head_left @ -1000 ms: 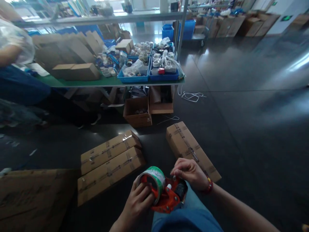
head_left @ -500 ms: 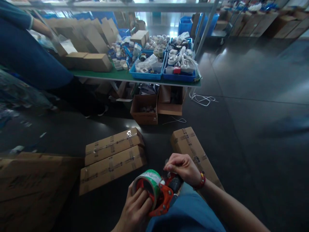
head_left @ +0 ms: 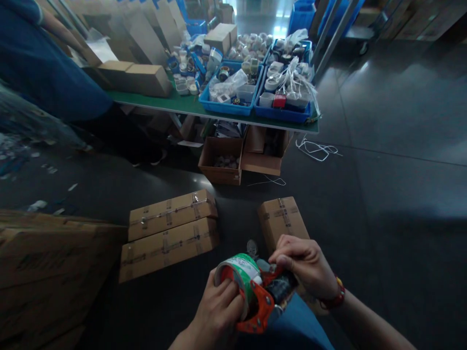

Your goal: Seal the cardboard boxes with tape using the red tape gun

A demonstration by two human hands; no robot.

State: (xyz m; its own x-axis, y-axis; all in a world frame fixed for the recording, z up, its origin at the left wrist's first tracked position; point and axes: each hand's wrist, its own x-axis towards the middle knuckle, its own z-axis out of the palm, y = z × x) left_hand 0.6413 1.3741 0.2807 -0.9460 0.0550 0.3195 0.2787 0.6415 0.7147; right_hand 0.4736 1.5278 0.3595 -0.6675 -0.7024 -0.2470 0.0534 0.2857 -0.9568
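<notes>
My left hand [head_left: 222, 304] grips an orange tape dispenser [head_left: 263, 304], its fingers pushed into the core of the roll. The roll of packing tape [head_left: 245, 267] on it has a green and white printed band. Over the dispenser's black roller end, my right hand [head_left: 302, 262] is closed in a pinch, thumb against fingertips; whatever lies between them is too small to make out. A red and yellow bracelet circles that wrist. Beneath the right hand stands a long taped carton [head_left: 282, 216], partly covered by the hand and forearm.
Two taped cartons [head_left: 170, 236] lie side by side on the floor, left of centre. Larger cartons [head_left: 54, 272] fill the lower left. A workbench [head_left: 186, 103] holds blue trays [head_left: 228, 108] of small parts, with open boxes [head_left: 221, 177] underneath. A co-worker [head_left: 47, 73] stands at left. Loose white strapping [head_left: 317, 148] lies on the floor.
Both hands and the dispenser have shifted right in view, and the right hand sits a little lower. The view has tilted downward slightly, and a shoe now shows beside the right carton.
</notes>
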